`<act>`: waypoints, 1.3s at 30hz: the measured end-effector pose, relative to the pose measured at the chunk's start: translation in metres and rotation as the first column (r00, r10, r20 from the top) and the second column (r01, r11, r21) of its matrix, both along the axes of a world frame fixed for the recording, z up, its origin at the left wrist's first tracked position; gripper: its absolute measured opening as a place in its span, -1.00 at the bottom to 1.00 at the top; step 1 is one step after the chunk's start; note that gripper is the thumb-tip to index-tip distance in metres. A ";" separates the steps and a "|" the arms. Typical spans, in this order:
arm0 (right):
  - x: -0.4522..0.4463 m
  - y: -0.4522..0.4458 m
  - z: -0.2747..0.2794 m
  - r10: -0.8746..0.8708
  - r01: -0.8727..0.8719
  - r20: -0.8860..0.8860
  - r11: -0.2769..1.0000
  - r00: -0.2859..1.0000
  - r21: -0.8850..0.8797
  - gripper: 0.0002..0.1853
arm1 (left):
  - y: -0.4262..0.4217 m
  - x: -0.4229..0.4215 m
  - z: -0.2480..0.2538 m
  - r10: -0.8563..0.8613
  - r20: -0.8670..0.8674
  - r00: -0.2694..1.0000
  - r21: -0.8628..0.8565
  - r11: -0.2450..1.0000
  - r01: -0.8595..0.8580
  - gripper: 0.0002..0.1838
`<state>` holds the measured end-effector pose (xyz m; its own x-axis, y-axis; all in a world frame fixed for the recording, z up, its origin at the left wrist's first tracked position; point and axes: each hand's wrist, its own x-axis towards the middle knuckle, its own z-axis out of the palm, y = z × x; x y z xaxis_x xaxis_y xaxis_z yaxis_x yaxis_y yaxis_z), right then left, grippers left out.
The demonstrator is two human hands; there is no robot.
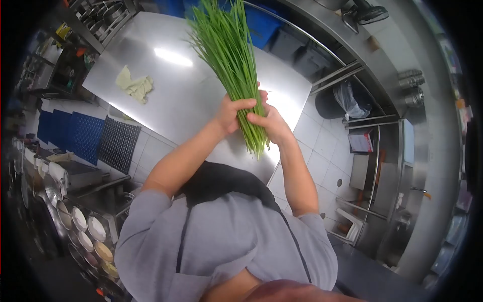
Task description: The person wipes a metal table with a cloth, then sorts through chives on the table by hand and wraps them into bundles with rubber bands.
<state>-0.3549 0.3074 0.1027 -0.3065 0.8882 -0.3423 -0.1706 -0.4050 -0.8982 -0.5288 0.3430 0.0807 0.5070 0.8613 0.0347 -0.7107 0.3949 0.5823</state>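
Note:
A large bunch of long green stalks is held over the steel table, leafy tips pointing away and cut ends toward my body. My left hand wraps the lower part of the bunch from the left, its thumb lying across the stalks. From the right, my right hand grips the same bunch a little lower, its thumb also over the stalks. Some fingers of both hands are hidden behind the bunch. A crumpled pale cloth lies on the table to the left.
Blue bins stand beyond the table, with a black bin lined with plastic at the right. Steel shelving runs along the right side. Several small bowls are at the lower left, and dark mats lie on the floor.

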 end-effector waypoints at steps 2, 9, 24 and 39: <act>-0.003 0.001 0.006 -0.049 0.049 0.022 0.999 0.999 -0.004 -0.21 | -0.001 -0.004 -0.006 0.002 0.031 1.000 -0.028 1.000 -0.001 -0.26; -0.002 0.006 0.003 -0.020 0.018 -0.024 0.998 1.000 -0.056 -0.44 | -0.007 -0.025 -0.020 -0.070 0.261 0.963 -0.139 0.984 0.109 -0.13; -0.027 0.000 -0.015 -0.027 -0.184 0.502 0.912 0.864 0.366 -0.10 | -0.004 -0.020 -0.026 0.258 -0.111 0.960 -0.233 0.932 -0.278 -0.48; -0.010 0.010 0.005 0.245 -0.209 0.261 0.965 0.934 -0.160 -0.62 | -0.017 -0.016 -0.012 0.216 -0.239 0.947 -0.322 0.902 -0.287 -0.54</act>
